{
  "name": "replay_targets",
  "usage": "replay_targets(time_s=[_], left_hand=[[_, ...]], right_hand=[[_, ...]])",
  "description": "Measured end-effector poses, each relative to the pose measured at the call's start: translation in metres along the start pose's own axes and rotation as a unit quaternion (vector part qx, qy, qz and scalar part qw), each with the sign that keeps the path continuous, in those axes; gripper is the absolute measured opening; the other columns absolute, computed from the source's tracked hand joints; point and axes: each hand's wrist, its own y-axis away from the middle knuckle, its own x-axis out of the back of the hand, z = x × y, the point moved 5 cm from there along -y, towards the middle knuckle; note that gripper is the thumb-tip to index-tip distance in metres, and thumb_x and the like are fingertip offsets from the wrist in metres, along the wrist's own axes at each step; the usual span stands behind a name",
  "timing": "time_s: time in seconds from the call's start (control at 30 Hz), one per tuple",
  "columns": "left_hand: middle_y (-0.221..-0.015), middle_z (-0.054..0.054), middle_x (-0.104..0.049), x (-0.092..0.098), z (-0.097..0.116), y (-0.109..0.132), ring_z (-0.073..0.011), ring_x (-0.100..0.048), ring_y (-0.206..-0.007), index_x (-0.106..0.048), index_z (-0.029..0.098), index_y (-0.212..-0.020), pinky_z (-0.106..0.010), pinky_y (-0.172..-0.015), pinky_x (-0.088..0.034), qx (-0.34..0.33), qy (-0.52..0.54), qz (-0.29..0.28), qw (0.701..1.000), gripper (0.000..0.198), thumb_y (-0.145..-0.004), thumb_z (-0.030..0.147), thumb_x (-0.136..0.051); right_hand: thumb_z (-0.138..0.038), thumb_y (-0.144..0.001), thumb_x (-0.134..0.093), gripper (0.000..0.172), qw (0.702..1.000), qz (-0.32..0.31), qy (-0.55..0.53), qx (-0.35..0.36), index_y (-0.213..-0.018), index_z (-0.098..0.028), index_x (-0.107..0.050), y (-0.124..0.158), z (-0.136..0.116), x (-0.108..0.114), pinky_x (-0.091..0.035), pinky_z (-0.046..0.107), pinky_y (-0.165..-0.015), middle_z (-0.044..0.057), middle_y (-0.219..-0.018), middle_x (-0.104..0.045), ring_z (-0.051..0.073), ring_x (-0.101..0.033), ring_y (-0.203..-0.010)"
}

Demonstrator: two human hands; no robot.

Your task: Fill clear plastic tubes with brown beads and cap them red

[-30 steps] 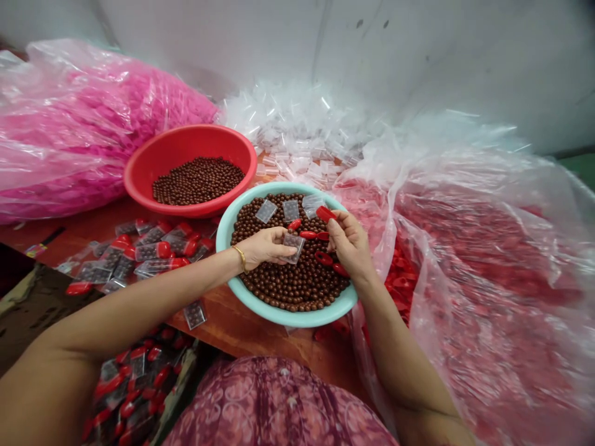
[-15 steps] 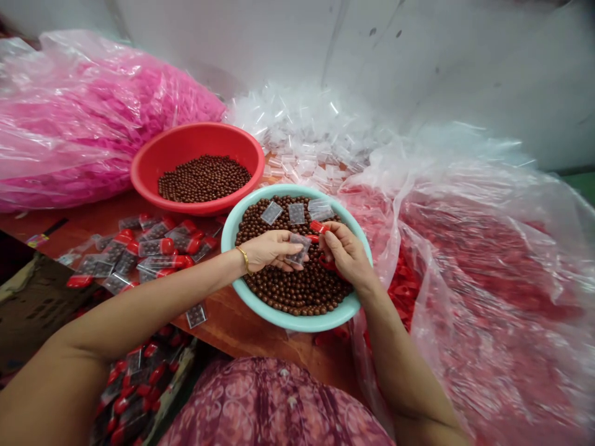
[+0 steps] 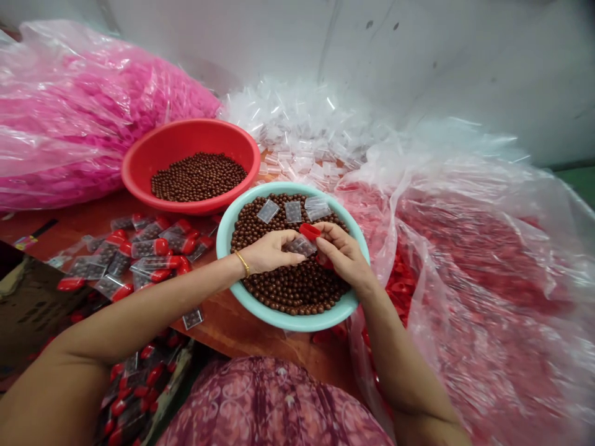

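Observation:
Over a pale turquoise basin (image 3: pixel 288 323) full of brown balls (image 3: pixel 297 291), my left hand (image 3: pixel 272 251) grips a small clear plastic box (image 3: pixel 301 246) with dark balls inside. My right hand (image 3: pixel 341 251) pinches a red cap (image 3: pixel 310 231) close against the box's right end; whether the two touch I cannot tell. More red shows under the right fingers, partly hidden. Several clear boxes (image 3: pixel 268 211) lie on the balls at the basin's far side.
Behind to the left stands a red basin (image 3: pixel 134 167) of smaller-looking brown balls. Filled red-capped boxes (image 3: pixel 149 248) lie on the table's left, with more below its edge. Empty clear boxes (image 3: pixel 307 124) are heaped behind. Plastic bags hold pink pieces (image 3: pixel 93 118) and red pieces (image 3: pixel 488 248).
The red cap has come nearer the box and turned in my right fingers. My left hand has rolled over, so its thumb now lies in front of the box.

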Motion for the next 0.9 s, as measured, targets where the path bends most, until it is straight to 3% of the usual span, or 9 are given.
replay_targets(time_s=[0.13, 0.23, 0.3, 0.43, 0.53, 0.7, 0.9], left_hand=[[-0.074, 0.002, -0.056, 0.000, 0.002, 0.002, -0.0065, -0.053, -0.065, -0.054, 0.012, -0.090, -0.020, -0.062, -0.045, -0.004, 0.003, 0.012, 1.000, 0.022, -0.072, 0.019, -0.063], [-0.075, 0.001, -0.058, -0.002, -0.001, 0.003, -0.0067, -0.055, -0.059, -0.050, 0.014, -0.093, -0.016, -0.049, -0.042, 0.013, -0.015, -0.001, 1.000, 0.025, -0.074, 0.027, -0.061], [-0.076, 0.001, -0.059, -0.002, -0.001, 0.004, -0.0062, -0.054, -0.055, -0.048, 0.015, -0.093, -0.015, -0.043, -0.037, 0.011, -0.031, -0.005, 0.999, 0.025, -0.076, 0.029, -0.059], [-0.071, 0.003, -0.056, 0.000, 0.002, 0.006, -0.0051, -0.051, -0.052, -0.047, 0.015, -0.092, -0.014, -0.042, -0.035, -0.007, -0.056, 0.028, 0.998, 0.019, -0.078, 0.025, -0.054], [-0.068, 0.004, -0.053, 0.001, 0.006, 0.008, -0.0051, -0.050, -0.053, -0.047, 0.014, -0.091, -0.016, -0.047, -0.038, -0.024, -0.064, 0.055, 0.996, 0.016, -0.078, 0.022, -0.054], [-0.065, 0.006, -0.048, 0.000, 0.009, 0.010, -0.0051, -0.045, -0.051, -0.048, 0.014, -0.090, -0.019, -0.052, -0.039, -0.064, -0.084, 0.084, 0.991, 0.018, -0.076, 0.021, -0.056], [-0.065, 0.006, -0.048, -0.004, 0.008, 0.009, -0.0060, -0.045, -0.050, -0.048, 0.015, -0.089, -0.020, -0.050, -0.038, -0.071, -0.064, 0.088, 0.991, 0.018, -0.076, 0.023, -0.057]], right_hand=[[-0.031, -0.081, -0.055, 0.026, 0.995, 0.020, 0.068, 0.069, -0.105, -0.022, -0.057, 0.000, -0.005, 0.001, -0.047, 0.024, -0.057, 0.002, -0.089, -0.066, 0.011, -0.059, -0.066], [-0.022, -0.080, -0.054, 0.019, 0.970, 0.068, 0.177, 0.151, -0.099, -0.020, -0.059, 0.001, -0.009, 0.003, -0.051, 0.028, -0.070, 0.004, -0.093, -0.070, 0.015, -0.065, -0.081], [-0.017, -0.080, -0.053, 0.019, 0.921, 0.118, 0.299, 0.218, -0.097, -0.019, -0.060, 0.006, -0.016, 0.001, -0.052, 0.027, -0.069, 0.004, -0.089, -0.071, 0.016, -0.066, -0.078], [-0.016, -0.082, -0.053, 0.018, 0.771, 0.182, 0.516, 0.325, -0.099, -0.017, -0.060, 0.018, -0.033, -0.011, -0.049, 0.026, -0.063, 0.005, -0.081, -0.072, 0.016, -0.066, -0.067], [-0.014, -0.085, -0.053, 0.022, 0.707, 0.207, 0.575, 0.357, -0.106, -0.016, -0.057, 0.023, -0.042, -0.018, -0.049, 0.026, -0.065, 0.006, -0.084, -0.073, 0.015, -0.065, -0.065], [-0.010, -0.084, -0.052, 0.032, 0.691, 0.205, 0.584, 0.372, -0.116, -0.014, -0.051, 0.028, -0.045, -0.026, -0.049, 0.025, -0.068, 0.007, -0.089, -0.073, 0.015, -0.064, -0.068], [-0.010, -0.084, -0.053, 0.032, 0.723, 0.195, 0.552, 0.367, -0.116, -0.015, -0.052, 0.031, -0.047, -0.022, -0.051, 0.027, -0.069, 0.006, -0.090, -0.073, 0.016, -0.063, -0.070]])
